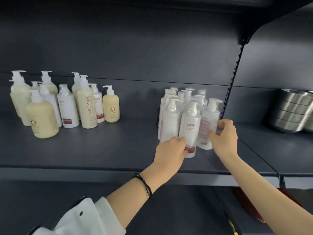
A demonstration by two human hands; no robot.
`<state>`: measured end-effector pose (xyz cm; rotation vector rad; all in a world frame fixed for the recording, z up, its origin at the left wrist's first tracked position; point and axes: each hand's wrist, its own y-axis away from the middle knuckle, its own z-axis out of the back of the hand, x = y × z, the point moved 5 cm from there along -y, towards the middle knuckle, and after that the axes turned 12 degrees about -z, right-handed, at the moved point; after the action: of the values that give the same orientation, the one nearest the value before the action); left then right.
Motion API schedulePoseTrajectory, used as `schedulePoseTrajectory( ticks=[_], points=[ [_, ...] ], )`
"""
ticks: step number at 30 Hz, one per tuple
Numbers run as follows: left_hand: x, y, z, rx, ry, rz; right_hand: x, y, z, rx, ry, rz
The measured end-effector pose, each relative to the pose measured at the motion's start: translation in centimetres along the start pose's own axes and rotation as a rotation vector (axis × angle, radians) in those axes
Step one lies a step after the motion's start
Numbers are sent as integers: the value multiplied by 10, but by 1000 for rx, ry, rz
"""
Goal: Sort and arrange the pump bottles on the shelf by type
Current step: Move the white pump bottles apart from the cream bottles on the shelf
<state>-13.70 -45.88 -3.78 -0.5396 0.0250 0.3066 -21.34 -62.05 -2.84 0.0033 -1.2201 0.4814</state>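
On the dark grey shelf (105, 150) stand two groups of pump bottles. At the right, several white bottles with red labels (171, 119) stand packed together. My left hand (171, 151) grips the base of the front white bottle (190, 126). My right hand (223, 136) holds the side of the neighbouring white bottle (209, 121), fingers curled round it. At the left is a mixed group: cream short bottles (42, 119) (111, 106), a tall cream bottle with red characters (87, 107), and white red-label bottles (67, 109) among them.
A stack of steel bowls (294, 111) sits on the adjoining shelf at the right, past the slotted upright (232, 92). The upper shelf bracket (250, 34) overhangs at top right. A red object (250, 206) lies on the shelf below.
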Motion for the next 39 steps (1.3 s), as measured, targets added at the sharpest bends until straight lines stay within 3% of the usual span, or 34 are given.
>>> schedulePoseTrajectory(
  ticks=[4,8,12,17,27,34,39],
  points=[
    [17,20,15,-16,-195,-66,31,31,17,17,60,276],
    [58,40,40,56,-389,-19,67,67,-5,293,354,565],
    [97,65,63,100,-511,19,90,98,-48,433,522,694],
    [149,108,93,115,-558,98,110,127,-110,555,637,755],
    [280,194,165,102,-592,153,178,200,-252,594,628,821],
    [341,215,211,-26,-586,128,214,232,-313,610,548,801],
    [376,194,253,-169,-466,216,255,215,-340,576,372,742]
  ],
)
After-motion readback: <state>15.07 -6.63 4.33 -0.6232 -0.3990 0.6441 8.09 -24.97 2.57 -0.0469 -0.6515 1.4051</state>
